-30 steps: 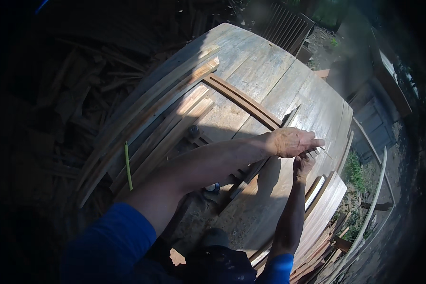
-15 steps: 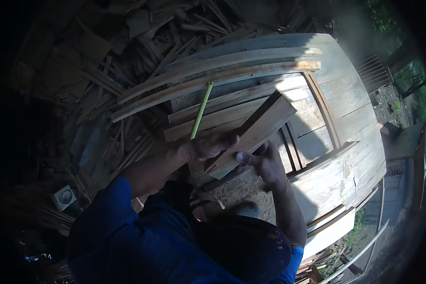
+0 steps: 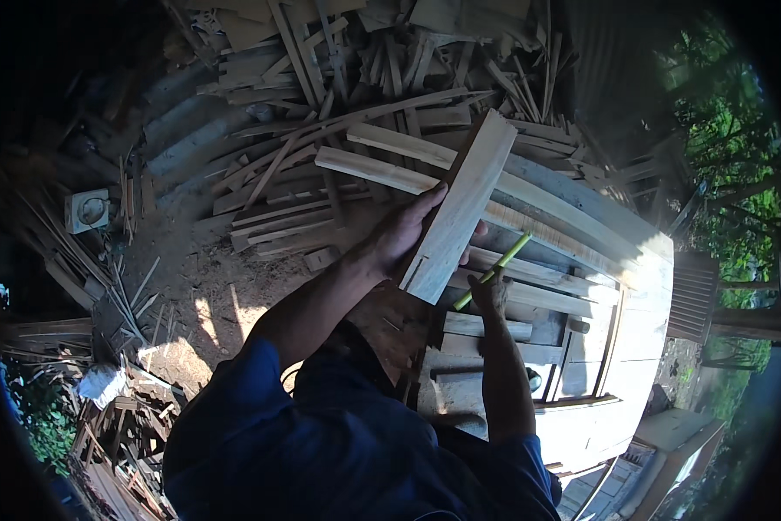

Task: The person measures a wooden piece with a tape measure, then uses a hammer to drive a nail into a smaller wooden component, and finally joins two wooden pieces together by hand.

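In the head view, my left hand [image 3: 399, 239] grips a short, pale wooden board [image 3: 460, 208], which is held slanted with a dark edge along one side and a small notch near the lower end. My right hand [image 3: 487, 288] is closed on a thin yellow-green stick [image 3: 514, 248], just right of the board. Behind them, long battens [image 3: 564, 239] lie across the wooden worktable [image 3: 646, 334]. A wooden frame [image 3: 616, 330] and shorter pieces [image 3: 486, 326] rest on its top, partly in bright sunlight.
Heaps of scrap wood [image 3: 390, 69] lie beyond and left of the table, with more offcuts [image 3: 125, 434] at lower left. Sawdust-strewn ground [image 3: 191, 330] lies left of me. A small white object [image 3: 86, 210] sits among the wood. A slatted panel [image 3: 694, 295] and greenery stand at right.
The view has swung toward the woodpile. My left hand has lifted the board higher, and my right hand has left it and taken hold of the yellow-green stick.
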Demonstrator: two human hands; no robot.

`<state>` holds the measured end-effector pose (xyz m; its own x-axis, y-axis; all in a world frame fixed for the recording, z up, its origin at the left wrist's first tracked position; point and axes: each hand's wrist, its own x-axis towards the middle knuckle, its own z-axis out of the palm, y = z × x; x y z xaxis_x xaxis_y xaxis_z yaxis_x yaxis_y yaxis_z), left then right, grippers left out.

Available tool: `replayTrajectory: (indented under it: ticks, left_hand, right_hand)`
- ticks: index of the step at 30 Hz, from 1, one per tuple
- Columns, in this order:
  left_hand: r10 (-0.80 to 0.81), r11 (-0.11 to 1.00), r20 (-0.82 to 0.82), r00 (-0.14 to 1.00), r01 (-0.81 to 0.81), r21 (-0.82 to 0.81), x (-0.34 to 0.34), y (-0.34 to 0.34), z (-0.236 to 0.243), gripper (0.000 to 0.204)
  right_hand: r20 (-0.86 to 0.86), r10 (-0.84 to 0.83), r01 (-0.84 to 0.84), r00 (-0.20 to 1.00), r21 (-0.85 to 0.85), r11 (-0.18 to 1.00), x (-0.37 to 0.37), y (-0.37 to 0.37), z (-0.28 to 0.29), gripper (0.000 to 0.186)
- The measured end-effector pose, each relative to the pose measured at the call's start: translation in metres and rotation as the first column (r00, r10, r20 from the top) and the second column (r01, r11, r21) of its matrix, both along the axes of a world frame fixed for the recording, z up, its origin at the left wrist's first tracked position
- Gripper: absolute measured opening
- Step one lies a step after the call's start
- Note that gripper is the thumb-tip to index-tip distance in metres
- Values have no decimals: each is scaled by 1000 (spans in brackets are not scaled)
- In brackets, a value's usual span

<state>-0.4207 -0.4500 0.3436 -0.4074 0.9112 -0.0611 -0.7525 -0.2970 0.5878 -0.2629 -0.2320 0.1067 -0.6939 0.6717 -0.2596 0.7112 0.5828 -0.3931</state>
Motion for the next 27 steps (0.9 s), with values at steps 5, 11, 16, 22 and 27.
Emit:
replayTrajectory:
  ticks: [5,11,16,22,27]
  left_hand:
    - [-53,995,109,993,43,87,-35,-26,9,61]
    - [-103,990,197,975,80,119,-46,-34,23,65]
    - [-191,974,218,957,157,165,-43,-19,40,67]
    - [-352,930,183,918,320,180,-28,4,58,66]
    - [-499,859,116,859,472,198,5,31,67,71]
  right_hand:
    - [42,-271,273,962,-54,960,-26,-30,-3,70]
    - [0,-514,514,858,34,857,-21,-4,14,51]
    - [-448,-426,488,786,25,873,27,86,97,26]
    - [-441,-270,278,856,-47,959,21,1,367,45]
    - [-341,138,-86,930,164,983,67,-106,459,29]
